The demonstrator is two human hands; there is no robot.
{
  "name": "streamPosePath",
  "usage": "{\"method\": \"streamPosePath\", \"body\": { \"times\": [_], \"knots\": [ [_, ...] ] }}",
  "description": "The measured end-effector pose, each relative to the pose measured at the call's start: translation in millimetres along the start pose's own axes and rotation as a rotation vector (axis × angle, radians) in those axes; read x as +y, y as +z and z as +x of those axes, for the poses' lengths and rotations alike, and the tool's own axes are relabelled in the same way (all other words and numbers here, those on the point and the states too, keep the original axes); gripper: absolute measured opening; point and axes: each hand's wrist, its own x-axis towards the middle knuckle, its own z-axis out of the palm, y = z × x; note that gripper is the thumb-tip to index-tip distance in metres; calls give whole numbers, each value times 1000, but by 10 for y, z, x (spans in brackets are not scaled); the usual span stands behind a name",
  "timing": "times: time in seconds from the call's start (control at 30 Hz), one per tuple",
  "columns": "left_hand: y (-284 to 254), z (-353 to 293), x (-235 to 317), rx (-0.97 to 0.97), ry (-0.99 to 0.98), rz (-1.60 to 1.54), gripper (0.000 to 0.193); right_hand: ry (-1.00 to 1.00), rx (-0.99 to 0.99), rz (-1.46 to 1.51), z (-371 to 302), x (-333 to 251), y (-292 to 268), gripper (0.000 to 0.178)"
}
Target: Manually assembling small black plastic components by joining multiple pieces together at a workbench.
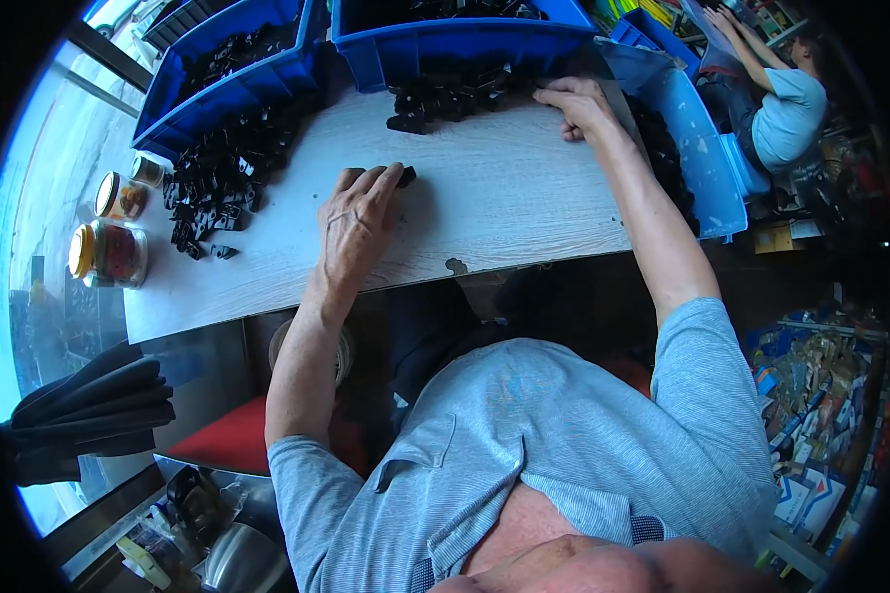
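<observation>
My left hand (359,210) rests low over the middle of the white wood-grain table (504,188). Its fingers are closed on a small black plastic part (406,177), which pokes out beside the fingertips. Farther right, my right hand (580,105) is at the far right of the tabletop, close to the right end of a heap of black parts (450,99). Its fingers are curled, the index finger pointing left; whatever they may hold is hidden. A second, larger heap of black parts (222,178) spreads over the left side.
Two blue bins (465,47) of black parts stand along the back. A lighter blue bin (714,188) sits beyond the right edge. Several jars (117,255) line the left edge, with a folded black umbrella (99,400) below. Another person (786,114) works at far right.
</observation>
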Motion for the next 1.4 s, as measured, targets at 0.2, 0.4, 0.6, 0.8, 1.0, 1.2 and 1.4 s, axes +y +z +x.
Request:
{"method": "streamPosePath", "body": {
  "times": [0.2,0.4,0.6,0.8,1.0,1.2,1.4],
  "knots": [
    [21,20,20,43,16,-40,36,121,-215,61,-385,-19,-152,51],
    [159,107,243,55,63,-114,34,81,-277,20,-588,-27,-45,65],
    [237,228,399,-15,27,-90,33,90,-355,68,-754,-81,30,60],
    [285,291,431,109,3,-66,37,104,-430,96,-852,-117,123,55],
    [344,508,624,158,137,-78,40,96,-521,117,-829,-57,177,47],
    [578,578,556,72,160,-70,27,71,-568,64,-884,-95,236,47],
    [545,552,497,225,190,28,30,89,-477,120,-969,-121,279,54]
  ]
}}
